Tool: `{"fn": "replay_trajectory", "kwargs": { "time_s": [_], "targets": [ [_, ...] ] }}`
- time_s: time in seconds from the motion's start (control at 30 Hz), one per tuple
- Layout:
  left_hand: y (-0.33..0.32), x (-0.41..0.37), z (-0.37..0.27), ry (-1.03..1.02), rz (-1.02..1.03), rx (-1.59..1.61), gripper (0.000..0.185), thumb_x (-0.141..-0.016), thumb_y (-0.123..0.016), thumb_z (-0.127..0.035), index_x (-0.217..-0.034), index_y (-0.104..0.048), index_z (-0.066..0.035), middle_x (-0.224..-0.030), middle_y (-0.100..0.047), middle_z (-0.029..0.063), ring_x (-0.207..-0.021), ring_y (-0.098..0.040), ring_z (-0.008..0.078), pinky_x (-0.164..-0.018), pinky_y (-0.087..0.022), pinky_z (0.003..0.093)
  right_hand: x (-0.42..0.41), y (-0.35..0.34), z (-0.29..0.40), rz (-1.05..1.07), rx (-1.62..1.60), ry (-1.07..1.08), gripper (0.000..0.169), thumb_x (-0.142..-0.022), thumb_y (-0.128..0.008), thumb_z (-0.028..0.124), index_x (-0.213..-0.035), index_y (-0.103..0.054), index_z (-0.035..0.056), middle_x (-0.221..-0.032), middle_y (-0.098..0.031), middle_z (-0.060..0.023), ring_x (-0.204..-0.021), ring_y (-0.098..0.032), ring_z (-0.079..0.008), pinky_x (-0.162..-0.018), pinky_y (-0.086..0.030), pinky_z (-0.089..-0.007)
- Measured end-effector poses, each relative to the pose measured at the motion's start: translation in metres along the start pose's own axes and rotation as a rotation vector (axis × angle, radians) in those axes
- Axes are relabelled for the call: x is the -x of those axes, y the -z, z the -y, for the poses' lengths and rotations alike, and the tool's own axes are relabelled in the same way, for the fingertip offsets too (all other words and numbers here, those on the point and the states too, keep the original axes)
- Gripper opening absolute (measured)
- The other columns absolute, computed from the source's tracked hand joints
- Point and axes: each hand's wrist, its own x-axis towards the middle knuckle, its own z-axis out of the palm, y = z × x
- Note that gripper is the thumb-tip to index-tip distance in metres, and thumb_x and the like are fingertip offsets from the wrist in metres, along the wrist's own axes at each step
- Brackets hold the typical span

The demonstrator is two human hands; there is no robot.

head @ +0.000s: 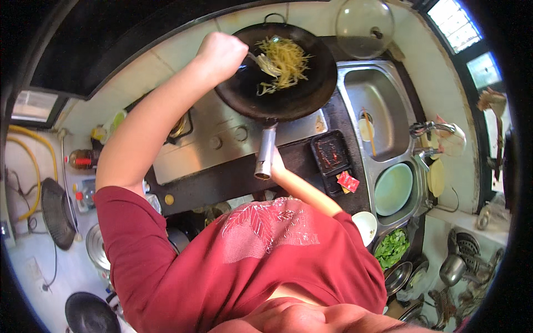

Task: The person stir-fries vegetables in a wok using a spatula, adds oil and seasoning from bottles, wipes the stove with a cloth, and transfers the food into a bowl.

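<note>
A large dark wok point(250, 100) with a loop at its far rim sits over the stove. Pale yellow-green shredded strips of food point(287, 62) lie in it, right of its middle. My left hand point(222, 56), a closed fist above the wok's left rim, grips a metal cooking utensil point(268, 65). The utensil's head touches the left side of the strips; its exact shape is unclear. My right hand point(276, 163) is closed around the wok's metal tube handle point(266, 150), which points back towards my body and hides part of the fingers.
Right of the stove point(191, 145) are a black tray point(331, 152), a red packet point(348, 182) and a double sink point(347, 95) holding a green basin point(393, 189). A glass lid point(364, 29) stands behind. Leafy greens point(392, 248) and a white bowl point(364, 228) are nearer; bottles point(82, 159) stand left.
</note>
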Motion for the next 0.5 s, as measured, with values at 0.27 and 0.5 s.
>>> {"fn": "replay_trajectory", "kwargs": {
  "time_s": [0.27, 0.5],
  "targets": [
    [0.052, 0.033, 0.003, 0.076, 0.128, -0.011, 0.017, -0.07, -0.055, -0.009, -0.081, -0.066, -0.015, -0.066, -0.06, 0.0091, -0.063, -0.06, 0.0241, -0.054, -0.047, 0.0337, -0.046, -0.04, 0.026, -0.086, 0.743, 0.555, 0.046, -0.078, -0.039, 0.01, -0.124, -0.038, 0.0031, -0.134, -0.032, -0.01, -0.124, -0.03, -0.0237, -0.096, -0.03, -0.044],
    [0.06, 0.051, 0.012, 0.132, 0.123, -0.018, 0.023, -0.07, -0.056, -0.007, -0.088, -0.066, -0.018, -0.067, -0.061, 0.0103, -0.064, -0.06, 0.0252, -0.054, -0.047, 0.0347, -0.046, -0.04, 0.023, -0.09, 0.688, 0.577, 0.049, -0.078, -0.043, 0.012, -0.125, -0.036, 0.0027, -0.135, -0.03, -0.0114, -0.125, -0.028, -0.0259, -0.1, -0.027, -0.0427]
  ]
}}
